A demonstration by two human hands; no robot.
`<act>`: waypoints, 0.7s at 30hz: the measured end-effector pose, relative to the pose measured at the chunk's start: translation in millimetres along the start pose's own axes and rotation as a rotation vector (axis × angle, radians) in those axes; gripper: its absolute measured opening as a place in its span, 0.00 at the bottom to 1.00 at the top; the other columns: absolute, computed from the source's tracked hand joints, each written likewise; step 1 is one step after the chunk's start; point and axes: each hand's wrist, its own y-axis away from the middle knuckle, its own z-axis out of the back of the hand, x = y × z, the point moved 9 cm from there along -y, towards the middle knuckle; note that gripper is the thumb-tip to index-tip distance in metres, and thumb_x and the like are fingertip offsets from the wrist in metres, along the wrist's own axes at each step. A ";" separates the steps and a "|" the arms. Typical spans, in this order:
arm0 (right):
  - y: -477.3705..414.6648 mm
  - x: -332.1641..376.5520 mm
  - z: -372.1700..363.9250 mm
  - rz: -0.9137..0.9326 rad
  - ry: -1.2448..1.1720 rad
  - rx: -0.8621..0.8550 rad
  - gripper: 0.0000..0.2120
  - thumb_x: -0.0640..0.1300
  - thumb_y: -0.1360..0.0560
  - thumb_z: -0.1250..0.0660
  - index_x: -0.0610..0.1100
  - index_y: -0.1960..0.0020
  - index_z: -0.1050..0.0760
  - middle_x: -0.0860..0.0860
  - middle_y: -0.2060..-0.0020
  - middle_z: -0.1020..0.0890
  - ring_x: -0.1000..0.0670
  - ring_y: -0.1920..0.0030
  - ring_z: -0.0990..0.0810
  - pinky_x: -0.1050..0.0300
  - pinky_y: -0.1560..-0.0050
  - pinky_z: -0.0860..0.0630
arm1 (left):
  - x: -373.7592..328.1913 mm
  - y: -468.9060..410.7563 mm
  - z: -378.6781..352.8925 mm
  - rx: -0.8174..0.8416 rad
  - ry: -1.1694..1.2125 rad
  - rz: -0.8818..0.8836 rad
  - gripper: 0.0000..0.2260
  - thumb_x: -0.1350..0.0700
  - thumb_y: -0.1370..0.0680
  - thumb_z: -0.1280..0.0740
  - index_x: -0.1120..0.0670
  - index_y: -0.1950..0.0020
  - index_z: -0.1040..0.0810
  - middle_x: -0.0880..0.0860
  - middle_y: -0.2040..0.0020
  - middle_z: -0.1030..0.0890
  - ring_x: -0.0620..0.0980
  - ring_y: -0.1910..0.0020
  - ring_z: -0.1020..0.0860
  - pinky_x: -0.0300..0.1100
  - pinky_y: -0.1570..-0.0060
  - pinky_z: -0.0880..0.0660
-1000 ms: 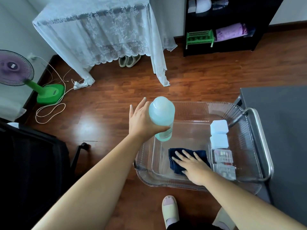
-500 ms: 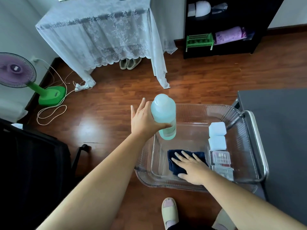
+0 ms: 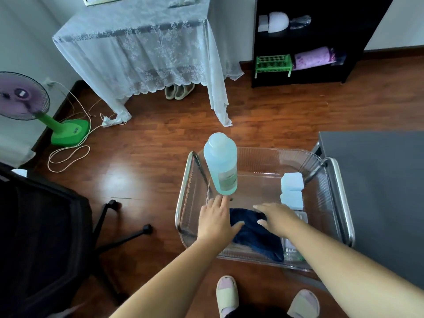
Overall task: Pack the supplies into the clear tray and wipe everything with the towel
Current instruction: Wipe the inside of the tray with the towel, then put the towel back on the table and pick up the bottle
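As left hand point(image 3: 214, 222) and right hand point(image 3: 276, 218) flank the towel point(image 3: 251, 236), fingers point(image 3: 223, 201) lie straight.

Both bare forearms reach forward from the lower edge of the view and draw together over the near half of the tray point(image 3: 270, 161). The left hand point(image 3: 215, 220) lies palm down by the tray's left edge, fingers straight and close together, thumb spread out to the right, holding nothing. The right hand point(image 3: 276, 216) is palm down just beside it and apart from it, fingers straight and pointing left, thumb stretched toward the left hand, gripping nothing. Whether either palm presses down cannot be told
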 end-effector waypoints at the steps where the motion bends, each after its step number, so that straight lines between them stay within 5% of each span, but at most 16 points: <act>1: -1.7 -1.9 0.0 -0.001 0.028 -0.023 0.24 0.51 0.22 0.38 0.50 0.27 0.37 0.51 0.30 0.29 0.46 0.31 0.31 0.50 0.33 0.35 | 3.6 -4.6 -19.6 0.104 -0.010 0.020 0.30 0.39 0.26 0.35 0.50 0.30 0.38 0.49 0.33 0.31 0.51 0.33 0.33 0.49 0.35 0.35; 5: -11.1 -6.6 -3.3 -0.035 0.135 -0.078 0.20 0.48 0.25 0.34 0.49 0.35 0.31 0.49 0.40 0.23 0.45 0.40 0.25 0.49 0.39 0.35 | 19.2 -21.3 -68.8 0.326 0.002 0.075 0.28 0.45 0.22 0.37 0.52 0.26 0.43 0.52 0.28 0.34 0.54 0.31 0.33 0.53 0.35 0.34; 9: -11.9 -10.2 -9.0 -0.095 0.155 -0.079 0.11 0.46 0.25 0.35 0.46 0.44 0.27 0.48 0.47 0.21 0.45 0.44 0.25 0.49 0.42 0.34 | 20.0 -27.4 -85.5 0.351 -0.041 0.036 0.24 0.51 0.21 0.37 0.53 0.28 0.39 0.54 0.32 0.31 0.56 0.35 0.31 0.52 0.40 0.31; 12: -7.0 -1.6 -4.5 -0.055 -0.037 -0.063 0.02 0.43 0.27 0.35 0.45 0.55 0.28 0.49 0.54 0.25 0.45 0.51 0.26 0.52 0.52 0.31 | 19.1 -27.8 -78.5 0.302 -0.158 0.019 0.17 0.51 0.22 0.37 0.52 0.34 0.30 0.54 0.38 0.27 0.56 0.39 0.31 0.50 0.42 0.33; 14: -2.5 7.2 5.7 -0.031 -0.222 -0.019 0.06 0.41 0.29 0.35 0.46 0.61 0.33 0.49 0.57 0.28 0.45 0.56 0.27 0.53 0.60 0.32 | 18.8 -26.9 -70.6 0.313 -0.178 0.021 0.15 0.49 0.22 0.36 0.52 0.37 0.27 0.54 0.40 0.28 0.55 0.40 0.32 0.49 0.43 0.33; 17: 5.8 13.6 27.7 -0.043 -0.356 0.027 0.07 0.42 0.28 0.34 0.48 0.61 0.32 0.50 0.62 0.26 0.47 0.61 0.27 0.56 0.68 0.35 | 14.4 -24.2 -47.7 0.353 -0.033 0.025 0.13 0.52 0.22 0.37 0.55 0.41 0.25 0.54 0.40 0.27 0.55 0.42 0.28 0.49 0.45 0.29; 21: 25.0 11.9 80.1 -0.052 -0.436 -0.058 0.09 0.43 0.27 0.31 0.49 0.62 0.31 0.50 0.62 0.24 0.47 0.60 0.25 0.55 0.64 0.31 | -0.3 -19.6 8.1 0.392 0.263 0.031 0.05 0.55 0.24 0.35 0.55 0.50 0.24 0.55 0.50 0.21 0.54 0.50 0.24 0.46 0.51 0.26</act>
